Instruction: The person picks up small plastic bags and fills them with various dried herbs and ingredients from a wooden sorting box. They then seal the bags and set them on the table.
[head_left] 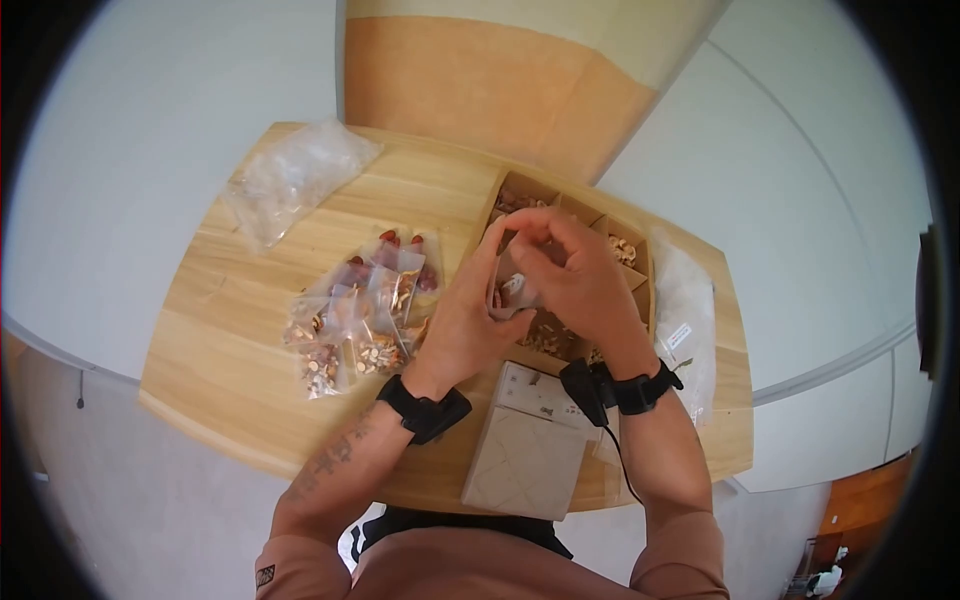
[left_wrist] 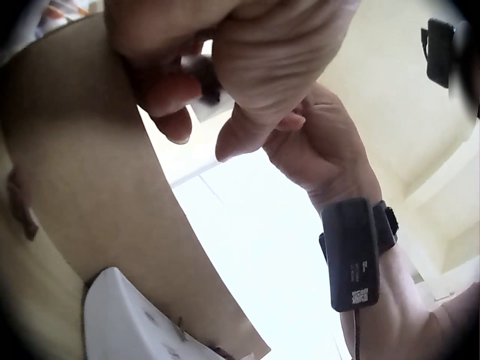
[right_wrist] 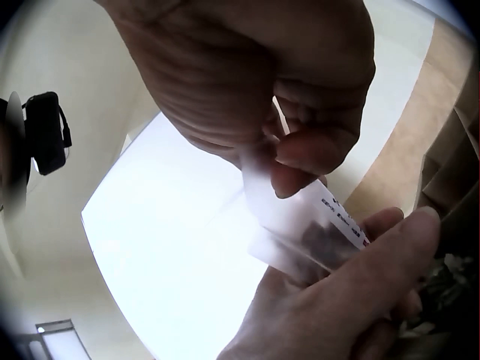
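Note:
Over the divided wooden box my two hands hold a small translucent plastic bag between them. Dark contents and a printed strip show through it in the right wrist view. My left hand grips the bag's filled lower part between thumb and fingers. From above, my right hand pinches the bag's upper end with thumb and fingertips. Seen from the left wrist, my fingers hide most of the bag. Dried pieces lie in the box's compartments, partly covered by my hands.
Several filled clear bags with red and pale dried pieces lie left of my hands. A large clear plastic bag sits at the back left, another right of the box. A pale flat box lies at the table's front edge.

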